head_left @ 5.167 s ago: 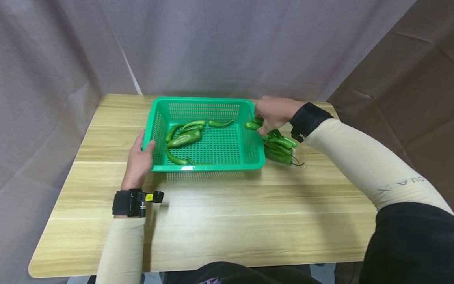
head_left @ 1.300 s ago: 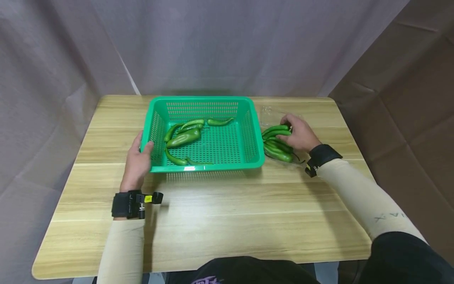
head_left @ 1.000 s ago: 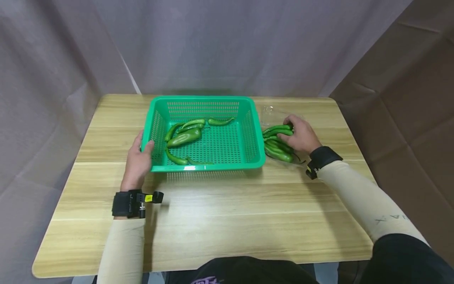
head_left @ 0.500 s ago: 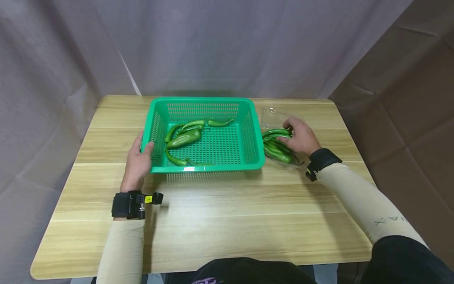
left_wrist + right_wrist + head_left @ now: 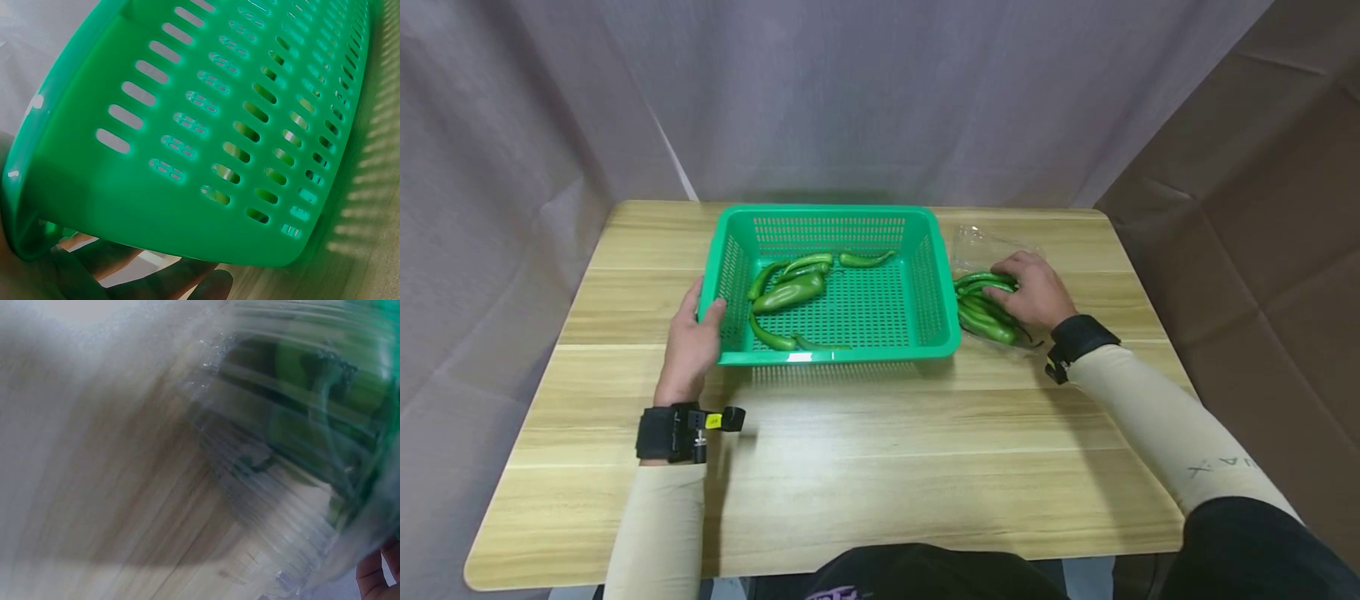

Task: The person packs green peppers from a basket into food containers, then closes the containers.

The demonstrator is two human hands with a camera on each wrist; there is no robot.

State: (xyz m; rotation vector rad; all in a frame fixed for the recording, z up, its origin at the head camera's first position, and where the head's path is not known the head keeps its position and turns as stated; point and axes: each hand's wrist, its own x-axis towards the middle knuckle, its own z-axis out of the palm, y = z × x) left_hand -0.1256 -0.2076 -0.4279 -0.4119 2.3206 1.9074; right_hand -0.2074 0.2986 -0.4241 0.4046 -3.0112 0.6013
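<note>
A green perforated plastic basket (image 5: 925,353) stands at the table's centre-back, several green chili peppers (image 5: 790,293) inside, mostly at its left. My left hand (image 5: 688,346) grips the basket's left end, thumb over the rim; in the left wrist view its fingers (image 5: 162,281) curl below the rim outside. Right of the basket, more green peppers (image 5: 988,323) lie in clear plastic packaging (image 5: 981,247). My right hand (image 5: 1036,292) pinches at the upper peppers there, thumb on the near side and fingers beyond. The right wrist view shows the wrinkled clear plastic (image 5: 275,512) over peppers and stems, blurred.
The wooden table (image 5: 880,467) extends in front of the basket to the person's body. Grey curtain (image 5: 865,100) hangs behind the table, and a brown cloth (image 5: 1247,208) on the right. Each wrist wears a black camera strap (image 5: 672,431).
Since the earliest frame, my right hand has gone from the basket's right rim with peppers back to the packaging. Lately its fingers have lowered onto the upper peppers, which shifted slightly. Left hand holds still.
</note>
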